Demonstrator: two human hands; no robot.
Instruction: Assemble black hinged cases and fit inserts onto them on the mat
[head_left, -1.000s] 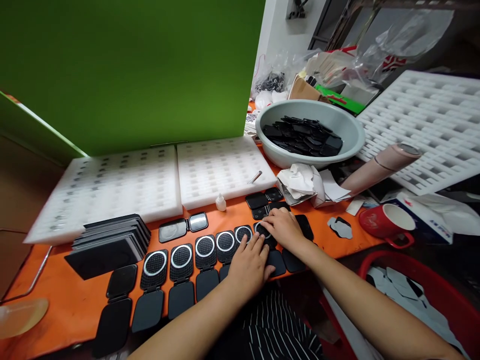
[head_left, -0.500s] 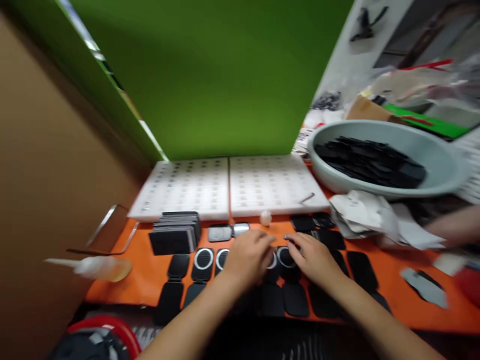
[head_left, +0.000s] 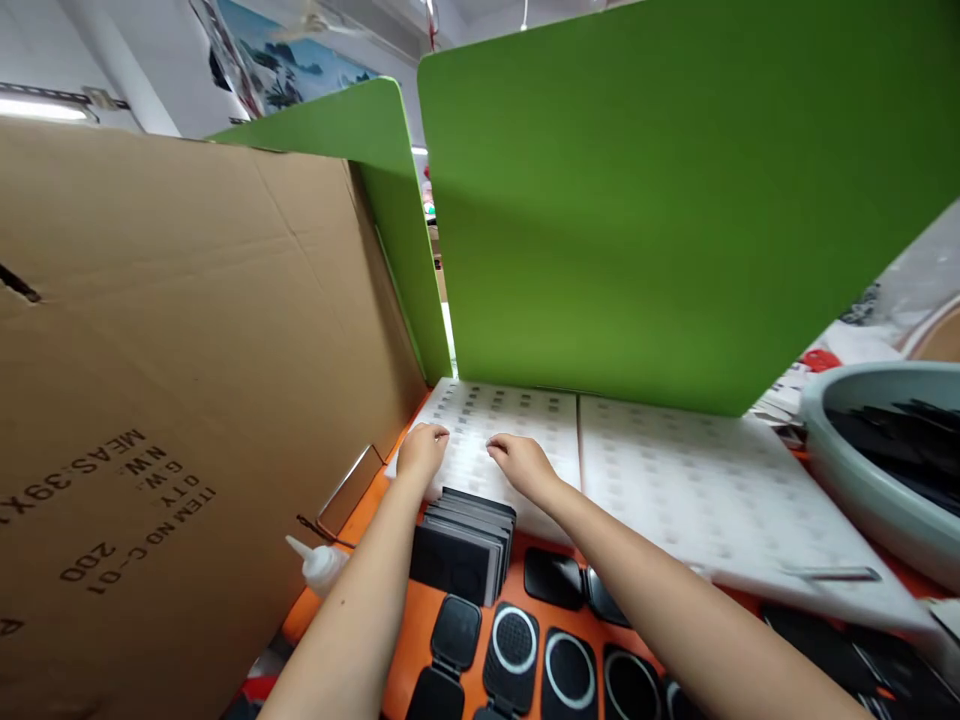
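My left hand (head_left: 422, 457) is over the left part of the white foam tray (head_left: 551, 515), its thumb and finger pinched together. Across from it my right hand (head_left: 523, 466) pinches too, above the same tray; whatever small thing either hand grips is too small to make out. Rows of small slots, several with little metallic pieces, cover the tray. Just in front of it stands a stack of dark flat plates (head_left: 454, 562). Nearer me lie hinged black pads (head_left: 456, 630), several with a white ring (head_left: 515, 640).
A tall cardboard box (head_left: 225, 330) walls off the left, and a green partition (head_left: 637, 220) rises behind. A white dropper bottle (head_left: 322, 568) leans beside my left forearm. At right are a second foam tray (head_left: 712, 490), tweezers (head_left: 832, 574) and a grey-green basin (head_left: 832, 400) of black pieces.
Both hands have moved from the ringed pads up and left to the left foam tray. The view has turned left and upward, bringing more of the cardboard box into sight.
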